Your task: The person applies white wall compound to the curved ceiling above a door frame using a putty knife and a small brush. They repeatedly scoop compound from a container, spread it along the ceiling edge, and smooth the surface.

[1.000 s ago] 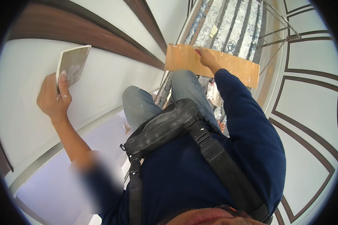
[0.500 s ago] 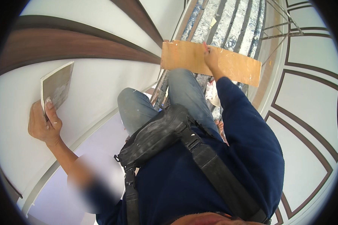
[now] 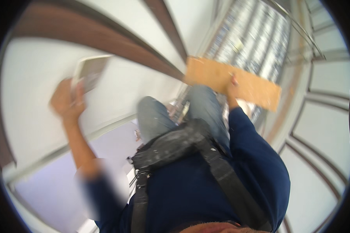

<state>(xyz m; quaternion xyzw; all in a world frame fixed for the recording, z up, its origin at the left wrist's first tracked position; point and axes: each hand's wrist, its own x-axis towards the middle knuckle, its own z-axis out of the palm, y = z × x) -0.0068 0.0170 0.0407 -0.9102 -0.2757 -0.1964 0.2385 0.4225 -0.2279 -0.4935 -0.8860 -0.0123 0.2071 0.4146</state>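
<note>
At the left, my left hand is raised beside the white wall, wrapped round a flat rectangular plate. The plate is grey-brown with a pale edge and stands on edge, blurred by motion. My right hand is over the middle of a tan wooden board, which lies crosswise just beyond my knees. Its fingers are closed, and a small red bit shows at their tips. What they hold is too blurred to name. Light marks dot the board.
Paint-spattered planks run away beneath the board. Metal tubes stand at the far right. The white wall on my left has dark brown moulding. Panelled walls line the right. A dusty black bag sits at my waist.
The whole view has shifted, so most things appear farther right and lower, with more blur. My left hand still grips the plate, and my right hand stays over the board.
</note>
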